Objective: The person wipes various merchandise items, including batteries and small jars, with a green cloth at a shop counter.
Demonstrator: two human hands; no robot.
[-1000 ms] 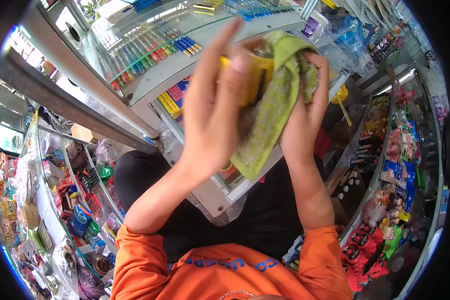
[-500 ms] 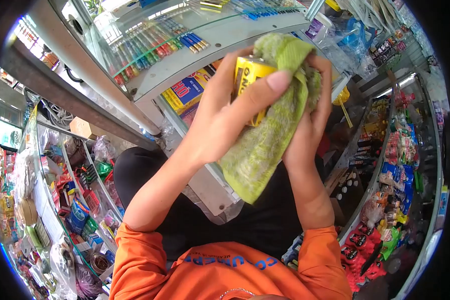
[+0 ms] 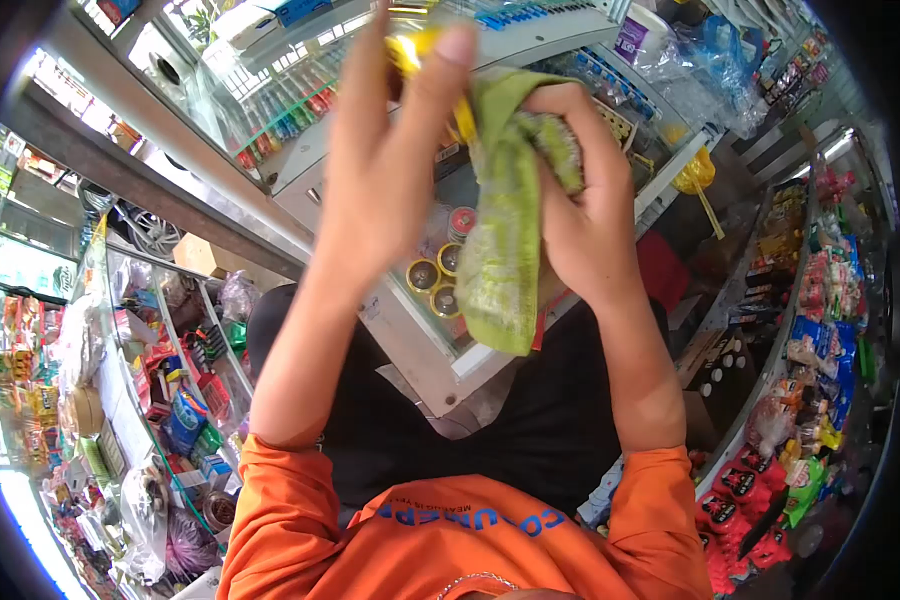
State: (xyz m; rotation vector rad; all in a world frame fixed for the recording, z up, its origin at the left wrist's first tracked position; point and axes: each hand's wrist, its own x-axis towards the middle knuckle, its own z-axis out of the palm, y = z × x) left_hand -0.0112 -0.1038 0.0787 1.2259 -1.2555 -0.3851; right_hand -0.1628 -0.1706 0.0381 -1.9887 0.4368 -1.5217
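My left hand (image 3: pixel 375 170), smeared by motion, is closed around a yellow can (image 3: pixel 410 52) at the top of the view. Most of the can is hidden behind the thumb and fingers. In my right hand (image 3: pixel 590 215) a green cloth (image 3: pixel 503 270) is bunched, with its upper end against the can's side. The cloth's loose end hangs down over the open drawer-like glass compartment of the counter. Below my left hand, several round yellow-rimmed cans (image 3: pixel 423 275) stand in that compartment.
Rows of pens (image 3: pixel 295 112) lie under the glass ahead. A grey metal bar (image 3: pixel 160 205) slants across the left. Shelves of packets (image 3: pixel 185 415) fill the left side, and red packs (image 3: pixel 740 480) sit on the curved right shelf. A yellow-handled item (image 3: pixel 697 172) hangs at right.
Both hands have moved left, my left hand also upward with the can. The cloth has shifted left and hangs straighter. The cans in the compartment have come into sight.
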